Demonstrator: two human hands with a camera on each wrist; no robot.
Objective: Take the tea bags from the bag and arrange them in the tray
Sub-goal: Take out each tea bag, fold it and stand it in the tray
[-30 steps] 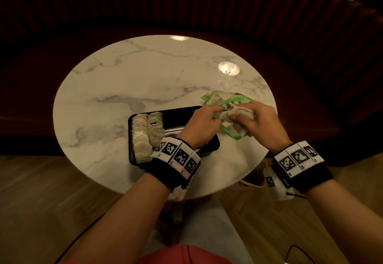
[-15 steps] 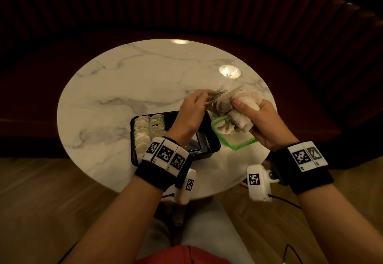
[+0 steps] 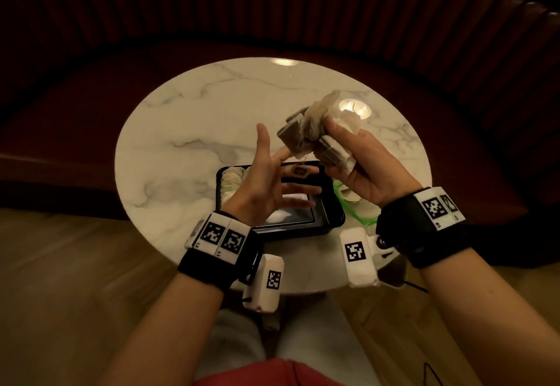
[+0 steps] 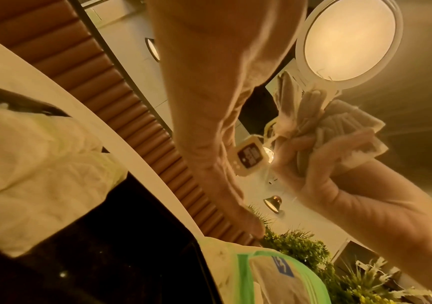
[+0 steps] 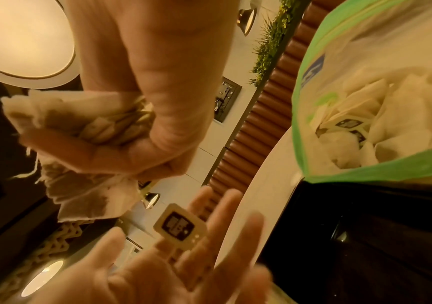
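Observation:
My right hand (image 3: pixel 342 155) is raised above the table and grips a bunch of tea bags (image 3: pixel 315 125), seen again as tea bags (image 5: pixel 79 115) in the right wrist view. One paper tag (image 3: pixel 300 171) dangles from the bunch on a string, right by the spread fingers of my left hand (image 3: pixel 272 185), which is open, palm up, and holds nothing. Below it lies the black tray (image 3: pixel 333 216) with a row of tea bags (image 3: pixel 231 179) at its left end. The green-rimmed plastic bag (image 3: pixel 360 213) lies just right of the tray, with more tea bags (image 5: pixel 391 115) inside.
Tray and bag sit near the front edge of a round marble table (image 3: pixel 212 119). A dark red padded bench (image 3: pixel 91 112) curves behind it. Wooden floor (image 3: pixel 75 294) lies below, and my knees are under the table's near edge.
My right hand has lifted the bunch of tea bags out of the green bag and up above the table. My left hand has let go of it and spread its fingers.

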